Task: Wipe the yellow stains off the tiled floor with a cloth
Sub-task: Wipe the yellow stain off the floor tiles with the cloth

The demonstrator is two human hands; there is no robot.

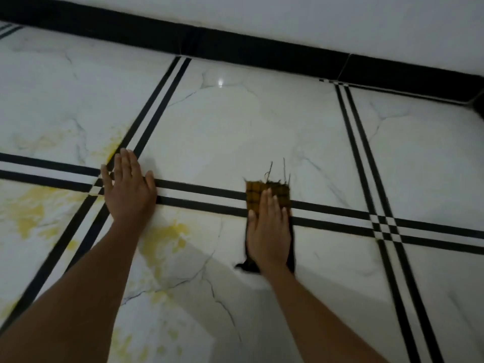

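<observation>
Brown checked cloth, soft, light and frayed, lies on the glossy white tiled floor, across its black lines, under the flat right hand, whose fingers are straight and together. The left hand rests flat too, fingers straight. The yellow stains lie to the left, so I think pressing with the palm will move it best.

single head-worn wide-angle view. looks forward and steeply down at the tiled floor from close above; black tile stripes run slanted across frame. left forearm and right forearm enter from the bottom edge; black skirting and wall cross the top, farthest away.
</observation>
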